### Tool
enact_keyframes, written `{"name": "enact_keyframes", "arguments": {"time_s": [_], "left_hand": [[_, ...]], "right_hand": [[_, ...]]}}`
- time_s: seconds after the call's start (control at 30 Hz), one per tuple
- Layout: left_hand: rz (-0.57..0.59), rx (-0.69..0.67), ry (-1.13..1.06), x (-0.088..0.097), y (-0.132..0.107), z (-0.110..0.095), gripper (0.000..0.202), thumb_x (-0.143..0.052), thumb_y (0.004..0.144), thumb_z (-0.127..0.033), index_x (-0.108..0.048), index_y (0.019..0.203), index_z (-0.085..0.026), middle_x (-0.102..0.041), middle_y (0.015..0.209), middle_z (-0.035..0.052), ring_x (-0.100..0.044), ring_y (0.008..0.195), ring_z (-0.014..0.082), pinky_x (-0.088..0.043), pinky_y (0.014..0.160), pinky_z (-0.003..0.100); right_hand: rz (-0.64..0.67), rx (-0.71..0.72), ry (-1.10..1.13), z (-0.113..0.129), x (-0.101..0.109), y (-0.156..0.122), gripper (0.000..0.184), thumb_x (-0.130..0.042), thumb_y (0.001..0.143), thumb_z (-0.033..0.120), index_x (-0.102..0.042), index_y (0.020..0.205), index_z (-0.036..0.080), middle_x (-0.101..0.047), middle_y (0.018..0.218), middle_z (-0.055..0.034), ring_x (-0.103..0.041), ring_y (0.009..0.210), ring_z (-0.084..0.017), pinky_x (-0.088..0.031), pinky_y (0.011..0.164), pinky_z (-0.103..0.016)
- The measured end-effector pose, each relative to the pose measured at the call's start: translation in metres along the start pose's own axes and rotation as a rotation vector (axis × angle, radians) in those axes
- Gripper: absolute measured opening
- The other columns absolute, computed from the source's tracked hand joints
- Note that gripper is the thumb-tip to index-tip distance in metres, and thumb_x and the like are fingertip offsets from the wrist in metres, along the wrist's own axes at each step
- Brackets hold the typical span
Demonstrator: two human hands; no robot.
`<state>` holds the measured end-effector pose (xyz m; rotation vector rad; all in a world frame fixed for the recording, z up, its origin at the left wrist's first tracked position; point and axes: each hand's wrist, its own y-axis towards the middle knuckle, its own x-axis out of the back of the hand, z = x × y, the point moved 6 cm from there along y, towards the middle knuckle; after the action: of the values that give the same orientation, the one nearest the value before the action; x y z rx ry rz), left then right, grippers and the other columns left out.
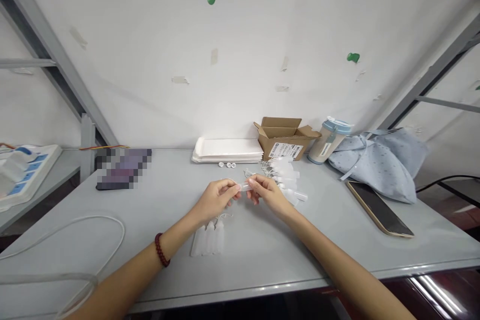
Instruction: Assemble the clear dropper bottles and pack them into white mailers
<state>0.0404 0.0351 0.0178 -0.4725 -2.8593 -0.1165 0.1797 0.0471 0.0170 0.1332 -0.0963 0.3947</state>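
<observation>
Over the middle of the table, my left hand (pixel 222 194) and my right hand (pixel 265 191) meet at a small translucent plastic bottle (pixel 245 187). My left fingers pinch its left end and my right fingers its right end; much of it is hidden. Below my left hand, a few similar bottles (pixel 210 239) lie side by side with thin white strings at their tops. Just beyond my right hand is a loose pile of several more bottles (pixel 287 174), also with strings. Three small white round pieces (pixel 228 165) lie behind the hands.
At the wall are a stack of white envelopes (pixel 230 147), an open cardboard box (pixel 284 142), a tumbler (pixel 329 141) and a blue cloth bag (pixel 378 162). A smartphone (pixel 380 210) lies at right, a partly blurred dark object (pixel 125 167) at left. A white cable (pixel 122 232) loops at front left.
</observation>
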Motion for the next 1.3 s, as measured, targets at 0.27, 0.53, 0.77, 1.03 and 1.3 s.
{"name": "enact_keyframes", "arguments": {"time_s": [0.27,0.53,0.77,1.03,1.3], "left_hand": [[0.049,0.175,-0.135,-0.001,0.003,0.015,0.045,-0.051,0.080,-0.056,-0.061,0.070,-0.013,-0.056,0.059,0.0020,-0.049,0.055,0.0128,-0.038,0.050,0.025],[0.084,0.130,-0.085,0.000,-0.001,0.010,0.046,-0.049,0.082,-0.055,-0.057,0.062,-0.015,-0.052,0.056,-0.0001,-0.045,0.051,0.0109,-0.034,0.052,0.025],[-0.026,-0.229,0.326,0.003,-0.005,-0.014,0.033,-0.047,0.087,-0.040,-0.063,0.068,-0.018,-0.059,0.067,0.0010,-0.050,0.069,0.0161,-0.037,0.066,0.026],[0.049,-0.068,0.170,0.003,0.001,0.000,0.044,-0.040,0.089,-0.051,-0.060,0.069,-0.016,-0.061,0.068,0.0009,-0.050,0.063,0.0136,-0.039,0.062,0.025],[0.104,-0.087,0.214,0.002,-0.004,-0.008,0.044,-0.046,0.087,-0.048,-0.062,0.061,-0.016,-0.064,0.073,0.0023,-0.053,0.066,0.0143,-0.040,0.061,0.025]], "right_hand": [[-0.022,0.069,-0.143,0.002,0.000,-0.001,0.035,-0.061,0.080,0.050,-0.062,0.093,0.018,-0.062,0.068,-0.0009,-0.052,0.056,-0.012,-0.041,0.054,-0.026],[-0.005,0.258,-0.451,0.017,-0.003,-0.007,0.028,-0.055,0.087,0.041,-0.071,0.099,0.021,-0.067,0.079,-0.0052,-0.053,0.066,-0.016,-0.038,0.060,-0.028],[0.015,0.116,-0.261,0.012,0.002,-0.005,0.028,-0.059,0.081,0.043,-0.072,0.083,0.018,-0.059,0.064,-0.0005,-0.041,0.054,-0.011,-0.030,0.052,-0.025],[-0.055,0.160,-0.321,0.015,-0.001,-0.008,0.031,-0.054,0.084,0.044,-0.068,0.084,0.016,-0.054,0.062,0.0012,-0.041,0.052,-0.009,-0.032,0.050,-0.023],[-0.053,0.104,-0.359,0.012,-0.002,-0.009,0.037,-0.048,0.085,0.050,-0.060,0.079,0.016,-0.043,0.049,0.0048,-0.036,0.044,-0.009,-0.027,0.045,-0.022]]}}
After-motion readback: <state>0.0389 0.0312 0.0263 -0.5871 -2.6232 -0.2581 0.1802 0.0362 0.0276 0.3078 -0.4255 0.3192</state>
